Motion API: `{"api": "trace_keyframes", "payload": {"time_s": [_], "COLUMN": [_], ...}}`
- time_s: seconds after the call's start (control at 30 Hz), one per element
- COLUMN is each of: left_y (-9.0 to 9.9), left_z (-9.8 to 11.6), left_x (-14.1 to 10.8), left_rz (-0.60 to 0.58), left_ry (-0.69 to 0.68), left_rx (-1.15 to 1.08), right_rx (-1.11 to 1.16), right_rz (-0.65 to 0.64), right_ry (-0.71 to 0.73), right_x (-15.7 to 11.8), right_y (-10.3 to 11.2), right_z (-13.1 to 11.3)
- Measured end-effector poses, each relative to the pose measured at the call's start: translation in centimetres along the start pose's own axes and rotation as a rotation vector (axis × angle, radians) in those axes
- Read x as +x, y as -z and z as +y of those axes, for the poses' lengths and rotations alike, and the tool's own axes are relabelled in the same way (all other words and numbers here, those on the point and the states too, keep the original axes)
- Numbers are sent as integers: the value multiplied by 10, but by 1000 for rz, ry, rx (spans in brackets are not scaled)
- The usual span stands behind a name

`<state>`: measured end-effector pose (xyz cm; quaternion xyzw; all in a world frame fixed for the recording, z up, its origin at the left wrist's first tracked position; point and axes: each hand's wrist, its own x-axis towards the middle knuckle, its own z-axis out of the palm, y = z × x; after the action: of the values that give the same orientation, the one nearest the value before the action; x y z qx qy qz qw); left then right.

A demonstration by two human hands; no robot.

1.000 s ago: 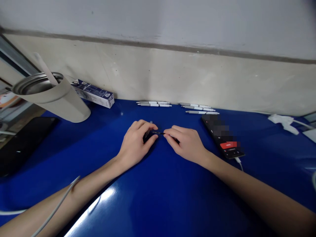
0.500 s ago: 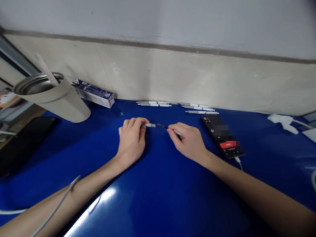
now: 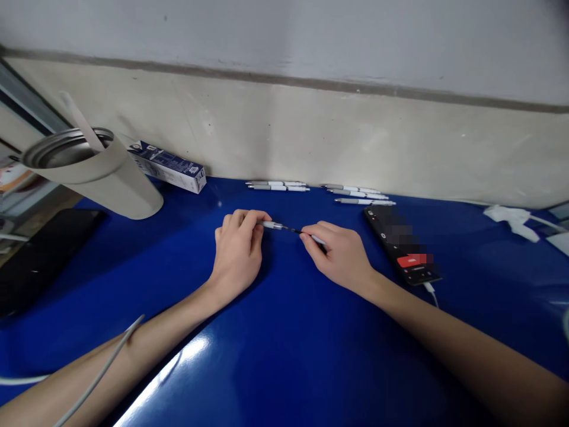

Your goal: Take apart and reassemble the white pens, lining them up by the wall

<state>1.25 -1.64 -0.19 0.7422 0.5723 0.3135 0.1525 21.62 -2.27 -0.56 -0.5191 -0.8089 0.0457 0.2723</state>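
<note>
I am logging the scene from my remote station, item by item.

Item 1: the left hand point(image 3: 236, 255) is closed, gripping a short white-and-silver pen section point(image 3: 272, 225) between thumb and fingertips.

Item 2: the right hand point(image 3: 340, 255) is closed too, pinching a white pen barrel point(image 3: 317, 239) between thumb and forefinger.

Item 3: a thin black pen refill point(image 3: 291, 229) is bridging those two pieces at centre frame. The line of parts is lying nearly level, running left to right and dropping slightly toward the right hand.

Around them, a glossy blue bench point(image 3: 284, 344) is carrying everything. Loose white pens point(image 3: 278, 186) and more white pens point(image 3: 358, 194) are lying in two groups along the wall, upper centre. A black smartphone point(image 3: 400, 246) is resting just beside the right hand, with a white charging cable point(image 3: 430, 293) leaving its lower end. Upper left, a beige tumbler point(image 3: 120, 184) with a metal rim is standing tilted, beside a blue-and-white box point(image 3: 168, 167). A black slab point(image 3: 44, 255) is lying at far left.
</note>
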Motion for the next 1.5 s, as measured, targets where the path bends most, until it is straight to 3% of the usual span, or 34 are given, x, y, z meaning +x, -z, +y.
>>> {"api": "trace_keyframes", "payload": {"time_s": [0.67, 0.93, 1.27, 1.5], "left_y": [0, 0, 1, 2], "left_z": [1, 2, 2, 2], "left_x": [-1, -1, -1, 0], "left_rz": [-13, -36, -125, -186], "left_ry": [-86, -129, -231, -212], "left_rx": [2, -13, -51, -71], "right_rx": [-57, 33, -8, 56], "right_rz": [-55, 17, -77, -38], "right_ry": [26, 122, 203, 218], "right_x": [-2, -1, 0, 0], "right_y": [2, 0, 0, -2], "right_z": [-3, -1, 1, 5]}}
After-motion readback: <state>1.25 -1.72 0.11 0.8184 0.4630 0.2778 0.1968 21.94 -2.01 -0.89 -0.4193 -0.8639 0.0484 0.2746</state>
